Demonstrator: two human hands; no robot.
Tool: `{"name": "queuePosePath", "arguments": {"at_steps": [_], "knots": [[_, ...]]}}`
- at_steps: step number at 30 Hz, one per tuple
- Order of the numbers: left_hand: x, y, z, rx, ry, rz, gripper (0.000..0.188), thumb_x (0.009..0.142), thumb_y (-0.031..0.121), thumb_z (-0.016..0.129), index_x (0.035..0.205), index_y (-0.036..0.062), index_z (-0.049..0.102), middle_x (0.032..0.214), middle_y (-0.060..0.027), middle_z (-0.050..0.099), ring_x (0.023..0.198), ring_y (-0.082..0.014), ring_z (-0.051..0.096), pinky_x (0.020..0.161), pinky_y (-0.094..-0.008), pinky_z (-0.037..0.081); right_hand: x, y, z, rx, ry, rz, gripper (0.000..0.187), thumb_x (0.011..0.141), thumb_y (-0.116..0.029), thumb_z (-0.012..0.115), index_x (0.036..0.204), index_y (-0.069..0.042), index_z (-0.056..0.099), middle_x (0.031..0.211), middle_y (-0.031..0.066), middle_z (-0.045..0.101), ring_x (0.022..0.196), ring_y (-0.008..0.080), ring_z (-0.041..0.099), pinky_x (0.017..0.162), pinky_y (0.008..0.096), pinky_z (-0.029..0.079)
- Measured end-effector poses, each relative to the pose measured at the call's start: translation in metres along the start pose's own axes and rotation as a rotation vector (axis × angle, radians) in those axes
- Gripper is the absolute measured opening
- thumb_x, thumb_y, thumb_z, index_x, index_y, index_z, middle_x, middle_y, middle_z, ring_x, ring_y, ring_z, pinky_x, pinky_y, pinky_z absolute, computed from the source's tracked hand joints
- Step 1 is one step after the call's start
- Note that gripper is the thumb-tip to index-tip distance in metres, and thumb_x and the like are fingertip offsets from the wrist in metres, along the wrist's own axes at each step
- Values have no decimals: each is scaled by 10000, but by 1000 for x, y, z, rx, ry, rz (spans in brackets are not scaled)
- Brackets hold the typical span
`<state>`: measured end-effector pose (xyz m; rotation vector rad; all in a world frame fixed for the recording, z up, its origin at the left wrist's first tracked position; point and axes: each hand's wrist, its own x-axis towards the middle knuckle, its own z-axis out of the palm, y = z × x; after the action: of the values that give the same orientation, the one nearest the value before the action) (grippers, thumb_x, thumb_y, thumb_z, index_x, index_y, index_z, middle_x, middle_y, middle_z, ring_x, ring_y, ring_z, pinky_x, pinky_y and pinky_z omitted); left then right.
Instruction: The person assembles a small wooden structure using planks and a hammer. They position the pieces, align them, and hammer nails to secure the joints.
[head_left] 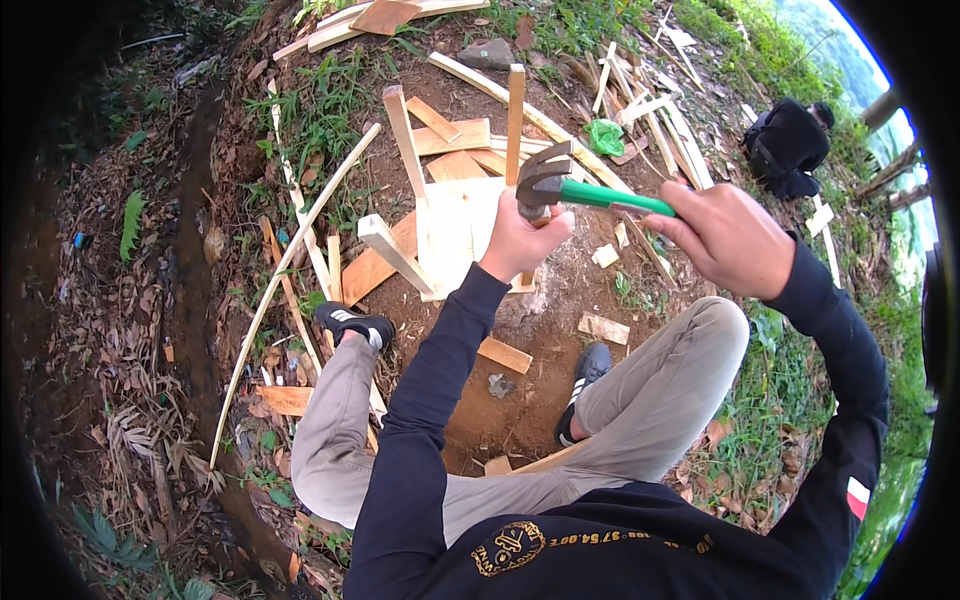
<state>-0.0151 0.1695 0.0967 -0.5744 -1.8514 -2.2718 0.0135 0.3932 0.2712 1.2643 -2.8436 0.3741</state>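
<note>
our right hand (735, 240) is closed round the green handle of a claw hammer (612, 196). smooth grip, dark curved metal head. our left hand (530, 243) is clenched round what looks like the near-right leg (527, 280) of the stool-like frame (455, 235); the fist hides most of it. hammer head overlaps the top of that fist; can't tell if they touch.

frame: pale, flat, smooth-faced board, square-cut legs pointing up. far-left leg (403, 140), far-right leg (515, 120) and near-left leg (392, 253) are all in view, the near-left one tilted.

around the frame: a brown plank (372, 268) tight along its left side, rough loose boards (455, 138) just beyond. a long bowed strip (290, 262) lies further left. right of and beyond it: crumpled green plastic bag (604, 136), then a heap of split sticks (680, 140). grey stone (486, 54) well beyond. small offcut (505, 355) on bare soil, our side of the frame. our shoes (592, 368) flank that patch.

pose: left forearm runs nearly straight out to the frame; right elbow bent wide, forearm angled in from the frame's right, knuckles up.
</note>
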Motion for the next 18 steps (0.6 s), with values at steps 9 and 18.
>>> {"name": "queuePosePath", "arguments": {"at_steps": [9, 18], "knots": [[0, 2, 0, 76, -62, -19, 244, 812, 50, 638, 595, 53, 525, 555, 26, 527, 497, -35, 473, 464, -222, 373, -4, 6, 5, -48, -45, 27, 266, 996, -268, 498, 874, -33, 475, 560, 174, 452, 527, 386, 499, 519, 471, 374], [8, -8, -6, -51, -77, -102, 251, 823, 38, 639, 617, 70, 500, 554, 46, 484, 487, -30, 444, 450, -215, 353, -10, 1, -11, 61, 59, 10, 290, 998, -290, 497, 914, -13, 490, 586, 187, 459, 552, 392, 506, 524, 464, 365]]}}
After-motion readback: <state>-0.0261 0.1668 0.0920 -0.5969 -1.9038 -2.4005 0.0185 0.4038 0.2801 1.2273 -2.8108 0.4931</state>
